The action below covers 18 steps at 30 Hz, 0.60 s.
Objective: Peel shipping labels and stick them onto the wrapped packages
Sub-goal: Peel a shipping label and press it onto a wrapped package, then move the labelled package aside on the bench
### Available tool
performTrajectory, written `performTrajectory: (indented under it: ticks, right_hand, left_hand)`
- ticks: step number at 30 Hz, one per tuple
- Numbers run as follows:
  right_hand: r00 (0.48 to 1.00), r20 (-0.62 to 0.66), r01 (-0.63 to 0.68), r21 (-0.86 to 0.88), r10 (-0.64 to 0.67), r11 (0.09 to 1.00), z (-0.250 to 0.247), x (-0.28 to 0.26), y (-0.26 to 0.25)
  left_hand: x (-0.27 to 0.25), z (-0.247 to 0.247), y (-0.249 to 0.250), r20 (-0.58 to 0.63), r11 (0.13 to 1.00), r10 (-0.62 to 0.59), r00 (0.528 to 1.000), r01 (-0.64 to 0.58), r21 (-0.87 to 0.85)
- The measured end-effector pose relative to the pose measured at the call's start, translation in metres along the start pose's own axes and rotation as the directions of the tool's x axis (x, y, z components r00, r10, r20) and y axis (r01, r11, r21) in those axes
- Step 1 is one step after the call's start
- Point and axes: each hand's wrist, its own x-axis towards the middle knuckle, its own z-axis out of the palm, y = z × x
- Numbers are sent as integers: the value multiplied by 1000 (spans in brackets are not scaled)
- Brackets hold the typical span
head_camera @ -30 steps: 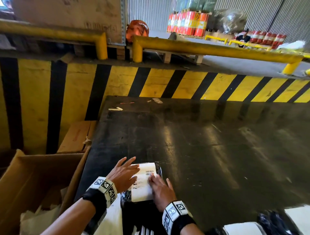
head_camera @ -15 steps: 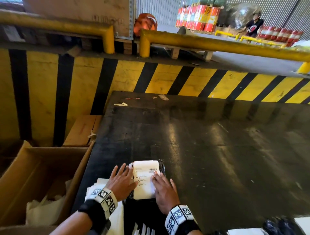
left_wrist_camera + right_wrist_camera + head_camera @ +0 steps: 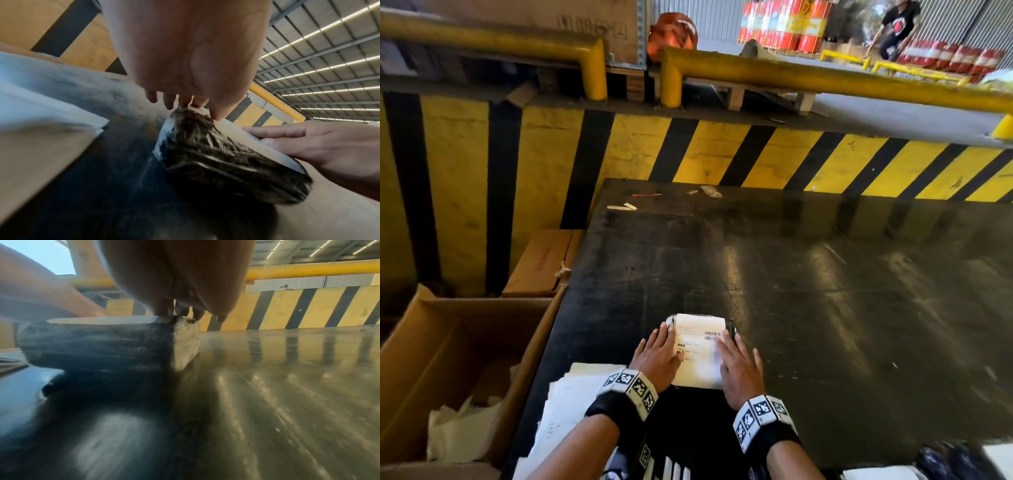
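Head view: black-wrapped package (image 3: 730, 329) at the near edge of the dark table (image 3: 808, 291), white shipping label (image 3: 697, 349) on top. Left hand (image 3: 659, 356) and right hand (image 3: 738, 366) flank the label, fingers straight, pressing its side edges.

Left wrist view: fingertips (image 3: 168, 104) slightly spread over the package's far corner.

Right wrist view: fingertips (image 3: 164, 311) close together on the package's top edge.

A warehouse loading area: hazard-striped wall (image 3: 722, 154), yellow guard rails (image 3: 825, 80), stacked red drums (image 3: 784, 24), corrugated metal roof (image 3: 329, 56).

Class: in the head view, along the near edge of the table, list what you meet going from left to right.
cardboard box → stack of white sheets → left hand → shipping label → right hand
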Motion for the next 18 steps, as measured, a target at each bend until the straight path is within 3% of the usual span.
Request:
performTrajectory:
  ticks: [3,7,12,16,18]
  right_hand:
    - [991,-74,-98,194,114,976,8,-2,8]
    - [967,-100,-149,525,235,838,25,-11,7]
    - [938,-22,-266,598,347,756,31,-9,4]
    - [931,-30,-257,654,363,712,32,-6,-3]
    - [928,-1,-257,721,373,644,32,-6,-4]
  left_hand:
    - [-4,15,-2,-31,991,-66,997,62,-118]
    - [-7,42,-8,-154,966,-130,979,90,-241]
    - [-9,44,-1,-233,920,-192,953,92,-381]
    - [-8,44,-1,-268,892,-185,946,48,-450]
    - [-8,42,-2,-263,846,-189,946,20,-533]
